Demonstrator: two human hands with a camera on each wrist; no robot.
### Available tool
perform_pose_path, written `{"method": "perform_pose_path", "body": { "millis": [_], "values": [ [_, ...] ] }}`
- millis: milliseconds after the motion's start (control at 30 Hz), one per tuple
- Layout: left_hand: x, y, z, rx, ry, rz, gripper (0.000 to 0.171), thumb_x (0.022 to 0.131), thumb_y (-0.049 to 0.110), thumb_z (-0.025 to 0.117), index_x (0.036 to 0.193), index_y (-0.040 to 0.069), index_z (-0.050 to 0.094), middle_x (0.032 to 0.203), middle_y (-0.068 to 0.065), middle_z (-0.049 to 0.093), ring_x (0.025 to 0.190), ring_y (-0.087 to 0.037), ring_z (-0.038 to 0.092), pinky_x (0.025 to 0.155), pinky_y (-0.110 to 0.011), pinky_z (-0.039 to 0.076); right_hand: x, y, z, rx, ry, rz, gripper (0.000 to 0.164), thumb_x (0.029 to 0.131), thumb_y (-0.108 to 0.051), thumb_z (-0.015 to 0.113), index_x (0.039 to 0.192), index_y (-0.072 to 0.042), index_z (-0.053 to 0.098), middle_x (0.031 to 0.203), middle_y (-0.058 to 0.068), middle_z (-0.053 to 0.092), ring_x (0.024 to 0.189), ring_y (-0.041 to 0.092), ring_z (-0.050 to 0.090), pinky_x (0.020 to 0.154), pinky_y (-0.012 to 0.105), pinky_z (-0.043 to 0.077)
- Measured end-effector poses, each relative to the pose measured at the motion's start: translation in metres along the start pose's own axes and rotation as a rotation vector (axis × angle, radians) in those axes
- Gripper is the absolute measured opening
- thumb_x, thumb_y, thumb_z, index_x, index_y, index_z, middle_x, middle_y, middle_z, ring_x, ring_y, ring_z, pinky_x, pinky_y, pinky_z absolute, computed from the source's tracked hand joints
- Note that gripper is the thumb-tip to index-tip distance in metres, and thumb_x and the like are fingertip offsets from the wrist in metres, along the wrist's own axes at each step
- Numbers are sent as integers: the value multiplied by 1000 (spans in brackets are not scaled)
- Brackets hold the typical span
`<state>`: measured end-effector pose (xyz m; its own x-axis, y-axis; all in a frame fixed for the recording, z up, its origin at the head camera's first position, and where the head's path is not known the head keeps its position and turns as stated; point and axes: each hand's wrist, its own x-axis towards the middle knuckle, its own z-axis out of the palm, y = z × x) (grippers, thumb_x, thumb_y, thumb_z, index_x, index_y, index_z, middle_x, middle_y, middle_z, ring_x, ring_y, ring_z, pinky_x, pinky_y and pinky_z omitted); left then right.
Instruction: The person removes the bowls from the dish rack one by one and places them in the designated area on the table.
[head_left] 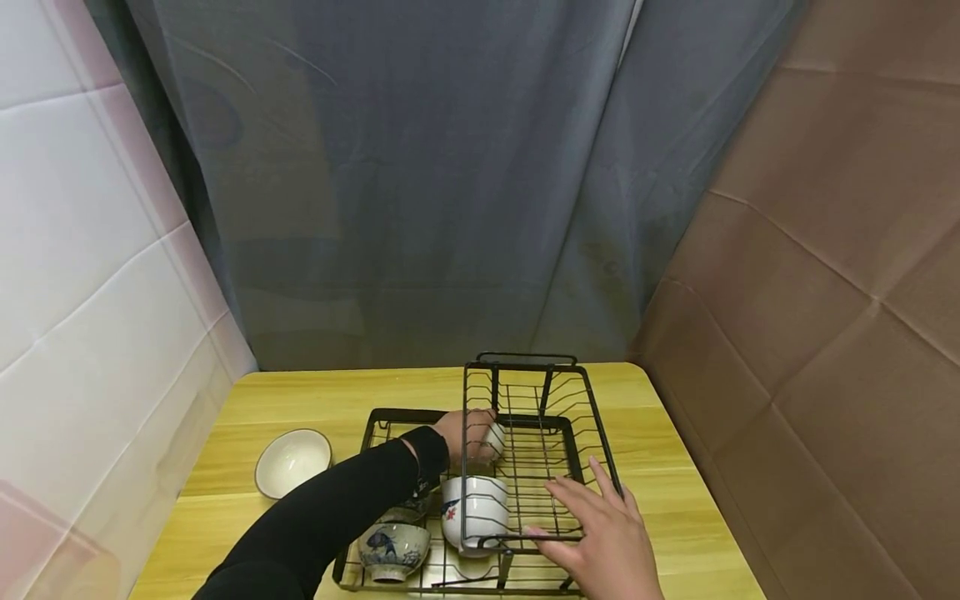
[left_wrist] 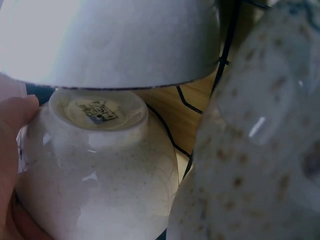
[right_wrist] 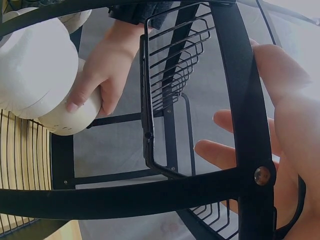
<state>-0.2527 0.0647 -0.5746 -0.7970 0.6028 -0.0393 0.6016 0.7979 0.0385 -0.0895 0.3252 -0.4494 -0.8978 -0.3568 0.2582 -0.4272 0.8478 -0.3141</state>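
Observation:
Reaching under the upper basket, my left hand (head_left: 467, 435) grips a cream bowl (right_wrist: 75, 117) at the back of the lower rack. In the left wrist view this bowl is upside down, its stamped foot ring facing up and my thumb along its side. White bowls with a red flower (head_left: 474, 510) stand just in front of it. At the right front corner of the black dish rack's upper basket (head_left: 606, 442) is my right hand (head_left: 607, 533), fingers spread and fairly straight against the frame. A blue-patterned bowl (head_left: 393, 550) sits upside down at the front left of the lower rack.
A white bowl with a dark rim (head_left: 292, 462) stands on the wooden table (head_left: 360, 389), left of the rack. The upper basket overhangs the right part of the lower rack (head_left: 375, 433). Grey cloth (head_left: 420, 208) hangs behind; pale and brown sheets flank the table.

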Motion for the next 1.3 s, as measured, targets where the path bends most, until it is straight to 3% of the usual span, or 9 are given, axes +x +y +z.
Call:
{"method": "perform_pose_path", "body": {
  "millis": [67, 233, 367, 533, 733, 867, 1033, 1200, 1300],
  "values": [
    [4, 0, 0, -101, -13, -59, 62, 88, 48, 62, 133, 7, 53, 118, -2, 62, 94, -13, 61, 79, -22, 48, 0, 1, 1, 3, 19, -8, 61, 74, -68, 66, 119, -28, 67, 119, -8, 64, 136, 28, 34, 96, 67, 29],
    [9, -4, -2, -183, 1, -105, 28, 85, 44, 66, 93, 18, 62, 72, 8, 55, 56, -9, 49, 53, -23, 41, 3, 2, 2, 19, 50, -32, 61, 73, -66, 68, 120, -28, 66, 119, -8, 64, 137, 27, 32, 98, 68, 26],
    [4, -6, -3, -199, -12, -101, 24, 84, 44, 66, 81, 23, 55, 65, 11, 47, 52, -8, 42, 50, -23, 36, 3, 1, 3, 25, 31, -35, 61, 71, -60, 74, 122, -28, 66, 119, -9, 64, 137, 27, 32, 98, 68, 25],
    [-3, -11, -5, -221, -24, -144, 37, 84, 49, 64, 100, 15, 63, 77, 5, 59, 61, -11, 54, 56, -25, 45, 6, 0, 7, 38, 62, -56, 59, 70, -57, 77, 121, -29, 66, 118, -9, 64, 136, 27, 33, 97, 69, 25],
    [-12, -12, -8, -212, -75, -176, 72, 87, 57, 57, 137, 6, 50, 128, -8, 58, 106, -21, 60, 87, -32, 49, 8, 1, 9, 43, 39, -49, 60, 69, -60, 76, 121, -30, 66, 119, -10, 64, 137, 27, 32, 99, 69, 24],
    [-19, -12, -10, -247, -78, -204, 71, 88, 59, 56, 134, 5, 52, 130, -8, 57, 79, -15, 63, 76, -29, 51, 10, 1, 9, 47, 28, -44, 59, 71, -60, 74, 121, -29, 66, 120, -8, 64, 137, 28, 32, 98, 69, 24],
    [-32, -9, -35, -304, -52, -236, 66, 89, 56, 58, 129, 3, 56, 93, -7, 68, 60, -15, 58, 72, -29, 51, 13, 3, 6, 53, 39, -46, 59, 75, -66, 66, 120, -28, 66, 120, -6, 64, 136, 31, 33, 97, 70, 23],
    [-42, -12, -62, -347, 37, -221, 43, 89, 49, 62, 93, 6, 62, 61, 2, 49, 56, -15, 52, 61, -28, 45, 18, 6, 5, 64, 12, -35, 61, 76, -69, 63, 122, -28, 66, 121, -6, 63, 137, 31, 32, 97, 71, 22],
    [-46, -19, -65, -382, 67, -251, 41, 89, 49, 63, 95, 8, 62, 51, 6, 40, 46, -11, 42, 56, -26, 40, 21, 9, 4, 64, -6, -35, 63, 76, -70, 61, 122, -28, 66, 121, -6, 63, 137, 31, 31, 97, 71, 22]
  ]
}}
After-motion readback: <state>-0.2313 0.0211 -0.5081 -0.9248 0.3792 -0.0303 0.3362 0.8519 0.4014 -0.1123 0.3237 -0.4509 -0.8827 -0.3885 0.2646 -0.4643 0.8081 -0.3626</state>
